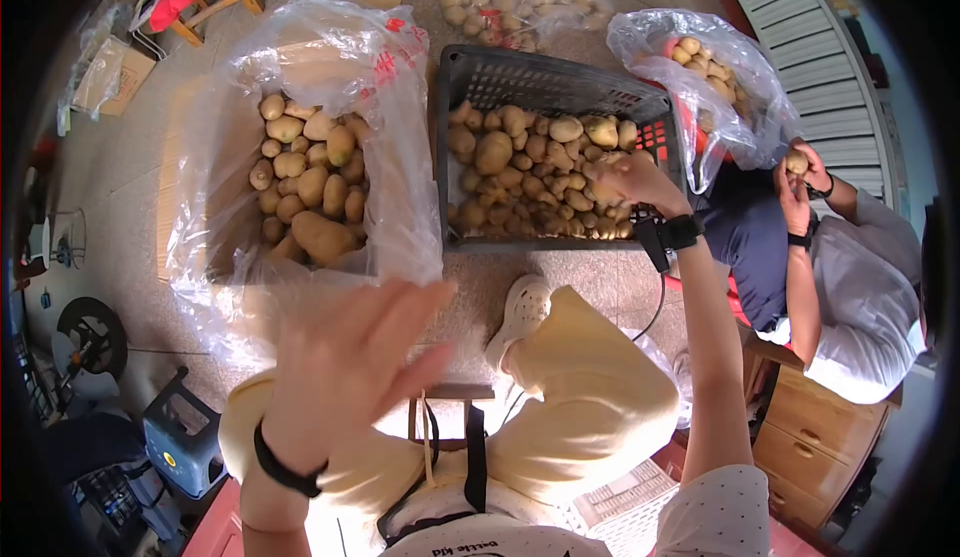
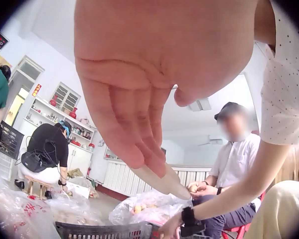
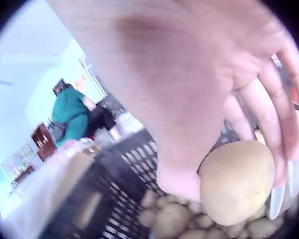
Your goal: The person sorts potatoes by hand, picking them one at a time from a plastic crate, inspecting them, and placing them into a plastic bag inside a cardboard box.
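Potatoes of mixed sizes fill the black plastic crate. Over the crate's right part is the right hand; in the right wrist view its thumb and fingers lie around a large, smooth potato, with smaller potatoes below. The left hand is raised, blurred, near the front of the plastic-lined box, which holds larger potatoes. Seen in the left wrist view, the left hand has its fingers extended and slightly bent, and nothing shows in its grasp.
Behind the crate lies a clear bag of potatoes; another open bag stands at its back right corner. A seated person on the right holds a potato. A blue stool and a small wheel are at the left.
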Tool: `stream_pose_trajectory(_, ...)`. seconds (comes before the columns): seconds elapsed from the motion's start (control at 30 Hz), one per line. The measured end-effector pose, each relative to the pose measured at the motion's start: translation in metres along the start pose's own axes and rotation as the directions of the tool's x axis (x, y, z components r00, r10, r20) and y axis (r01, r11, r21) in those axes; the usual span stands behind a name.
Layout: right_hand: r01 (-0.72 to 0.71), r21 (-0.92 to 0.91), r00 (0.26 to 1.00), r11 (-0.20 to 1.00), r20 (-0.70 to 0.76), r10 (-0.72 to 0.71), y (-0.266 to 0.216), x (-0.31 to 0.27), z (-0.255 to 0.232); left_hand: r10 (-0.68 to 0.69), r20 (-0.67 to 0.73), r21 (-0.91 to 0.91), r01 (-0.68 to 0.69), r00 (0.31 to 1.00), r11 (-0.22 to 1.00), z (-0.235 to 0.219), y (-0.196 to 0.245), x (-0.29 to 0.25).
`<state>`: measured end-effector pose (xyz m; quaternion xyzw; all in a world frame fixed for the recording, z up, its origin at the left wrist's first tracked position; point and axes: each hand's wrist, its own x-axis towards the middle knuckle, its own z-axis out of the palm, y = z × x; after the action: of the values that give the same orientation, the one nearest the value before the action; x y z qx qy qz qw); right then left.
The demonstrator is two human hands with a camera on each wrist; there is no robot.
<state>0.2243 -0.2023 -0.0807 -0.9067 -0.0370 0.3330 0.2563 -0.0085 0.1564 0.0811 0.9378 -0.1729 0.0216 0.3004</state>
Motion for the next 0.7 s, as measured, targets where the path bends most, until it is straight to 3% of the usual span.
stream_pose_trajectory(0.03,0.001,0.109,0.997,0.994,0.076,-0.009,-0.037,-0.026,-0.002,0.008,-0.003,0.000,-0.008,1.000,1.000,0.001,-0.002,0.002)
stream_pose_trajectory(0.1,0.028,0.235,0.997,0.972,0.070,-0.045,-0.087,-0.073,-0.001,-0.021,-0.155,-0.143,-0.001,0.988,0.990,0.001,-0.009,0.009)
stream_pose_trajectory(0.17,0.144,0.433,0.981,0.890,0.054,-0.184,-0.104,-0.097,0.011,-0.047,-0.190,-0.151,0.018,0.981,0.988,0.000,-0.007,0.016)
stream_pose_trajectory(0.2,0.159,0.440,0.980,0.884,0.040,-0.196,-0.115,-0.106,0.017,-0.083,-0.214,-0.170,0.046,0.973,0.984,-0.001,-0.007,0.019)
stream_pose_trajectory(0.27,0.180,0.708,0.943,0.682,0.073,-0.325,-0.134,-0.122,0.029,-0.036,-0.211,-0.181,-0.003,0.977,0.983,0.004,-0.019,0.027)
stream_pose_trajectory(0.33,0.150,0.768,0.928,0.622,0.107,-0.357,-0.150,-0.137,0.039,0.004,-0.213,-0.196,-0.046,0.977,0.979,0.013,-0.026,0.026)
stream_pose_trajectory(0.43,0.080,0.838,0.910,0.539,0.159,-0.382,-0.159,-0.142,0.060,0.040,-0.232,-0.326,-0.116,0.972,0.938,0.026,-0.028,0.022)
stream_pose_trajectory(0.5,0.026,0.879,0.891,0.477,0.195,-0.409,-0.164,-0.143,0.076,0.035,-0.170,-0.464,-0.111,0.985,0.879,0.033,-0.026,0.018)
stream_pose_trajectory(0.53,-0.010,0.887,0.833,0.462,0.263,-0.487,-0.166,-0.148,0.080,0.050,-0.170,-0.516,-0.132,0.984,0.846,0.037,-0.024,0.016)
stream_pose_trajectory(0.63,-0.075,0.926,0.809,0.369,0.273,-0.520,-0.167,-0.141,0.100,-0.016,-0.085,-0.555,-0.034,0.996,0.831,0.037,-0.026,0.011)
stream_pose_trajectory(0.7,-0.072,0.923,0.790,0.377,0.284,-0.543,-0.169,-0.139,0.106,-0.045,-0.113,-0.533,-0.022,0.993,0.846,0.036,-0.030,0.008)
